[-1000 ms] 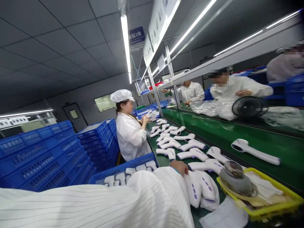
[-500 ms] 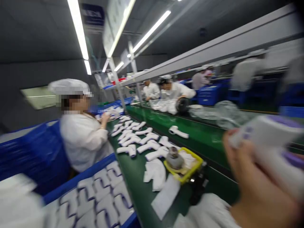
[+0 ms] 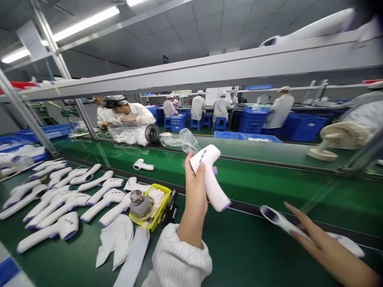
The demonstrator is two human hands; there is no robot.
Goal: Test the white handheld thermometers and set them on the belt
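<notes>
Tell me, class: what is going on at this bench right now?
A person at a green bench holds a white thermometer gun up in the left hand. The right hand rests on a second gun lying on the bench. Many more guns lie in rows to the left, beside a yellow tray and white cloths. Other people in white coats work across the line.

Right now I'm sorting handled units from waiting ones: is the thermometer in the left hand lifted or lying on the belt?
Lifted. The left hand grips the thermometer clear above the green belt.
</notes>
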